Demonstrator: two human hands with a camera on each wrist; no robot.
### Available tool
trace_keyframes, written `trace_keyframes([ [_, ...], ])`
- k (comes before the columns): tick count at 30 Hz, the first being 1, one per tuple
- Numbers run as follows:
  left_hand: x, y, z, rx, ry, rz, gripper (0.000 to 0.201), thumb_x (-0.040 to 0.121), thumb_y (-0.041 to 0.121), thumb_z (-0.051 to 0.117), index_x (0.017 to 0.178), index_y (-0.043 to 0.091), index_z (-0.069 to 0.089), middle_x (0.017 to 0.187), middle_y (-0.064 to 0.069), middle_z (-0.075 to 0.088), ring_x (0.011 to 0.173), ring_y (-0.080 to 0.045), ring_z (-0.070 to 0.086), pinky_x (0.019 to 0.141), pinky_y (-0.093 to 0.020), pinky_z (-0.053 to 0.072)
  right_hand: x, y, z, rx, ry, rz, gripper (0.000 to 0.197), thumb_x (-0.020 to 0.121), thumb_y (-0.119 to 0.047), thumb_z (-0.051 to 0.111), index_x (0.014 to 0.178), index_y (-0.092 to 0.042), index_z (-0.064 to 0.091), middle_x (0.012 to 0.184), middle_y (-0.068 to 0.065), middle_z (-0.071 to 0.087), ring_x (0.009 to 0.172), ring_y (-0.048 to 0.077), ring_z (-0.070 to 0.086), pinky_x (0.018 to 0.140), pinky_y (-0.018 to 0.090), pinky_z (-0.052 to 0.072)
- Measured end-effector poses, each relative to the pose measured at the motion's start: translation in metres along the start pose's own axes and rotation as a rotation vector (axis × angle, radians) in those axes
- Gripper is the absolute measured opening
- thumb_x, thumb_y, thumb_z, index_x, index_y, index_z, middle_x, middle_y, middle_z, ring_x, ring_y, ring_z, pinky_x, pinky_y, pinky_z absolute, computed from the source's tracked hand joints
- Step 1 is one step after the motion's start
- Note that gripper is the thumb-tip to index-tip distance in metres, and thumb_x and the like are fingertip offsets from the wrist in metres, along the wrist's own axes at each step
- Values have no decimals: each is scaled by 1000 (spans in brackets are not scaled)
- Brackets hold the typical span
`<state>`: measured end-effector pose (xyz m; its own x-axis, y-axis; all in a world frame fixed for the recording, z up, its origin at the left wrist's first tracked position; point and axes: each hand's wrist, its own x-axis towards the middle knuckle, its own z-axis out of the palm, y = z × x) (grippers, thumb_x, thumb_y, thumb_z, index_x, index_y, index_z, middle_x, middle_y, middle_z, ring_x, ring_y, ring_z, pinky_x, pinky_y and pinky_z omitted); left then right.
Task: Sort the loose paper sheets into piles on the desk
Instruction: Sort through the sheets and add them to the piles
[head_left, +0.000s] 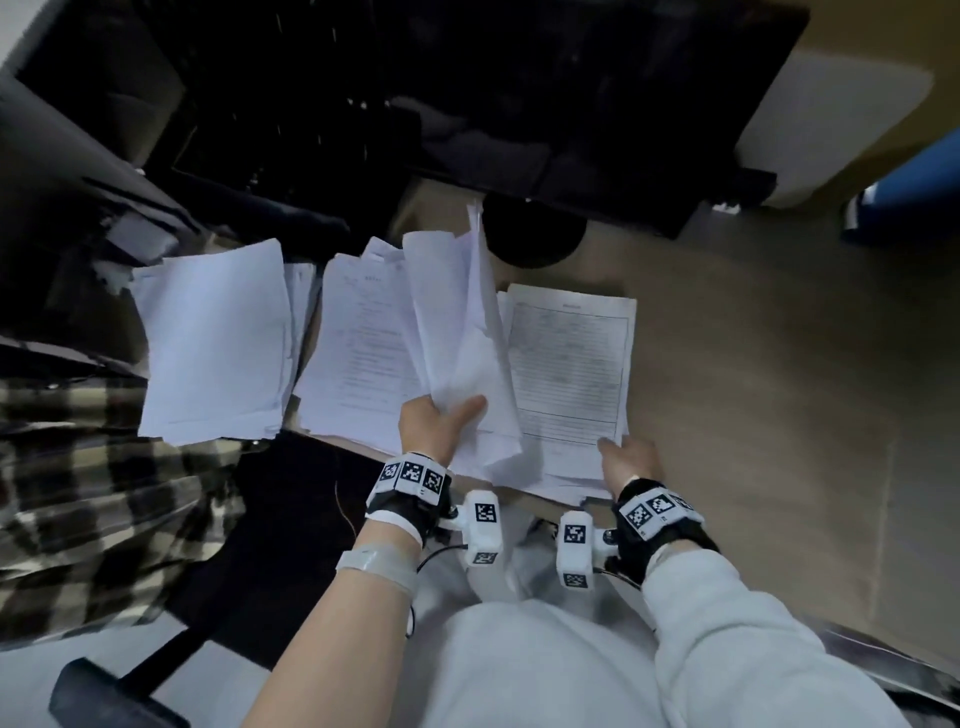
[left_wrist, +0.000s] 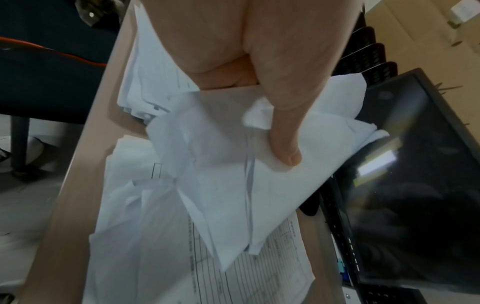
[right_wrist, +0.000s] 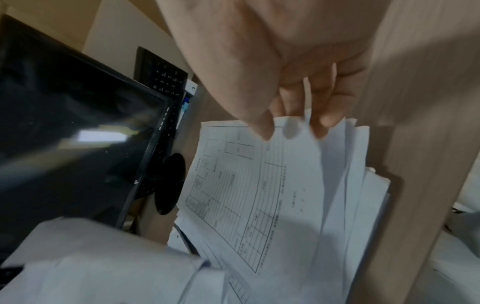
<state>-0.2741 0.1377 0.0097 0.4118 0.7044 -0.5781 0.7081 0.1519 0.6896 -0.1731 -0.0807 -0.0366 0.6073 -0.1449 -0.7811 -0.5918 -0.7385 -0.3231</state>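
My left hand (head_left: 441, 418) grips a loose bundle of white sheets (head_left: 462, 338), lifted and fanned above the desk; the thumb (left_wrist: 283, 144) presses on top of the bundle (left_wrist: 233, 174). My right hand (head_left: 626, 457) pinches the near corner of the top printed form (head_left: 571, 364) on the right pile, thumb and fingers (right_wrist: 324, 121) holding the form (right_wrist: 254, 185) raised off the sheets below. A middle pile (head_left: 358, 343) with printed text lies left of the bundle. A blank-topped pile (head_left: 215, 338) lies at the far left.
A dark monitor (head_left: 519, 104) with a round black stand (head_left: 535, 234) stands behind the piles, and a keyboard (right_wrist: 161, 74) lies by it. The wooden desk (head_left: 753, 364) stretches to the right. A plaid cloth (head_left: 78, 493) lies at the left.
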Motion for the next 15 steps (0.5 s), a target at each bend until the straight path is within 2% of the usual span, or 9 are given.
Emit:
trace_keyframes([
  [2, -5, 6, 6, 22, -7, -1, 45, 63, 40, 91, 86, 5, 75, 82, -7, 75, 76, -23, 71, 71, -34, 59, -5, -4, -5, 19, 80, -49, 66, 82, -46, 68, 135, -13, 46, 133, 10, 57, 121, 36, 55, 97, 42, 48],
  [4, -9, 13, 11, 13, -16, -13, 53, 51, 50, 92, 82, 10, 75, 79, -3, 76, 75, -22, 73, 73, -38, 61, -15, -20, -14, 103, 66, -250, 65, 79, -44, 75, 135, -23, 49, 140, 3, 53, 129, 31, 49, 105, 42, 43],
  [6, -14, 22, 15, -2, -35, -11, 58, 45, 55, 90, 82, 12, 76, 77, -1, 76, 74, -20, 73, 73, -40, 62, -28, -41, -19, 283, -148, -465, 61, 81, -29, 81, 135, -27, 53, 138, -4, 54, 126, 20, 52, 102, 34, 44],
  [7, -16, 27, 17, -12, -39, 3, 57, 46, 56, 90, 81, 13, 76, 76, 0, 76, 73, -19, 73, 72, -39, 62, -37, -53, -22, 329, -275, -543, 65, 80, -22, 83, 137, -28, 52, 137, -8, 54, 123, 15, 53, 100, 30, 45],
  [9, -20, 39, 19, -43, -59, 51, 49, 57, 54, 88, 77, 12, 75, 73, 0, 75, 72, -19, 72, 69, -35, 60, -49, -68, -22, 314, -423, -658, 76, 77, -16, 85, 142, -33, 49, 136, -16, 54, 120, 6, 55, 96, 25, 48],
  [11, -26, 51, 19, -68, -68, 98, 40, 78, 51, 77, 68, 13, 69, 65, 0, 68, 67, -21, 66, 62, -30, 50, -60, -77, -22, 288, -453, -717, 79, 77, -16, 85, 144, -35, 48, 132, -23, 55, 116, 0, 57, 88, 19, 51],
  [13, -29, 58, 16, -114, -57, 109, 47, 91, 53, 62, 62, 16, 62, 61, 0, 62, 64, -22, 60, 60, -29, 43, -66, -80, -24, 302, -444, -758, 72, 79, -13, 83, 141, -33, 52, 126, -25, 58, 110, -6, 60, 83, 12, 51],
  [15, -33, 64, 10, -174, -71, 100, 53, 95, 55, 53, 62, 15, 62, 64, -2, 64, 65, -21, 62, 63, -30, 46, -71, -85, -26, 320, -451, -785, 67, 80, -11, 82, 139, -28, 55, 123, -22, 62, 105, -11, 62, 84, 10, 51],
])
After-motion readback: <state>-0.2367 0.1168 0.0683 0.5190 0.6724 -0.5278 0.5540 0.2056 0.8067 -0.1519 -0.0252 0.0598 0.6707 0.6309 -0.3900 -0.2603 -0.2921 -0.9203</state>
